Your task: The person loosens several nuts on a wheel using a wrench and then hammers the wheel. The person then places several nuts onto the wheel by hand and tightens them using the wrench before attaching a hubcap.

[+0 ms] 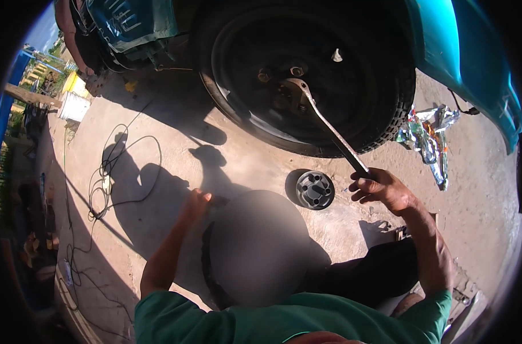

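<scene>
A long steel wrench (324,120) reaches from the lug nuts at the centre of a black tyre and wheel (238,69) toward me. My right hand (381,189) grips the lower end of its handle, fingers loosely curled. My left hand (198,200) is low at centre left, away from the wrench; its fingers are mostly hidden or unclear, so I cannot tell what it touches. A round, dark hub cap (315,189) with bolt-like bumps lies on the concrete just left of my right hand. A large blurred patch hides what is between my forearms.
The teal vehicle body (456,74) surrounds the wheel above. Crumpled foil packaging (430,137) lies right of the tyre. Tangled cables (123,172) run over the concrete (83,149) at left, below a white bucket (73,108), a yellow container and a wooden pole (31,96).
</scene>
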Action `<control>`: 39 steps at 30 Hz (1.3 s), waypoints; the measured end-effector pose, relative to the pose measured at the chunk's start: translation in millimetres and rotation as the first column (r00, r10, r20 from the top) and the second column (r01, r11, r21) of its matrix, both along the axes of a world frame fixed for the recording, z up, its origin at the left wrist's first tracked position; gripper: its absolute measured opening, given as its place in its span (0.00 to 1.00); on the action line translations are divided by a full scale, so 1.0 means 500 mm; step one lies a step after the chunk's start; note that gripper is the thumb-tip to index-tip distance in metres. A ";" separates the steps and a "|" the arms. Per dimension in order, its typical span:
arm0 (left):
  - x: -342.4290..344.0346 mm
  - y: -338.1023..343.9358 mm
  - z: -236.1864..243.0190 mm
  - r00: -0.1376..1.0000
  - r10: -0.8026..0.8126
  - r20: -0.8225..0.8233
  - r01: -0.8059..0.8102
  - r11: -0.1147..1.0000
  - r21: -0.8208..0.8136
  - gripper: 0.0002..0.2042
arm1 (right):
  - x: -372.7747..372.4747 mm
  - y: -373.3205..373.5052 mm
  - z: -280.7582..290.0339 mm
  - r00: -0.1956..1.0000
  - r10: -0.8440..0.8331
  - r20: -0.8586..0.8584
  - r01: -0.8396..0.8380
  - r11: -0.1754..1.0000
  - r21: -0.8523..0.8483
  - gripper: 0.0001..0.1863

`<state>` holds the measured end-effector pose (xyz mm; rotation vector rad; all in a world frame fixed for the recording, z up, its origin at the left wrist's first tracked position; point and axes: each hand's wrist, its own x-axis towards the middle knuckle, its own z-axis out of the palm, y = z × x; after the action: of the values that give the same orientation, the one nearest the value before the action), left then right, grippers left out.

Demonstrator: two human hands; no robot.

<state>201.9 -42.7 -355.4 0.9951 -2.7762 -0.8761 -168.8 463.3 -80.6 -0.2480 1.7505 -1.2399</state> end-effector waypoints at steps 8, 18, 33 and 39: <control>-0.533 0.050 0.376 0.838 0.234 -0.494 0.032 0.882 0.471 0.35 | 0.006 -0.028 -0.001 0.821 0.304 -0.483 -0.145 0.929 0.339 0.22; -0.615 0.061 0.312 0.752 0.313 -0.580 0.249 0.679 0.690 0.43 | 0.042 0.067 -0.068 0.539 0.758 -0.367 -0.470 0.632 0.616 0.14; -0.579 0.089 0.244 0.785 0.328 -0.525 0.246 0.613 0.751 0.43 | 0.050 0.031 -0.228 0.488 0.803 0.342 -0.830 0.305 0.467 0.27; -0.582 0.097 0.245 0.762 0.309 -0.569 0.251 0.669 0.700 0.42 | 0.047 0.022 -0.238 0.449 0.815 0.366 -0.853 0.269 0.448 0.27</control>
<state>-89.3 5.7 -233.1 0.5673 -1.7519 -1.9955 -145.5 474.3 -199.4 -0.6631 1.4606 0.1261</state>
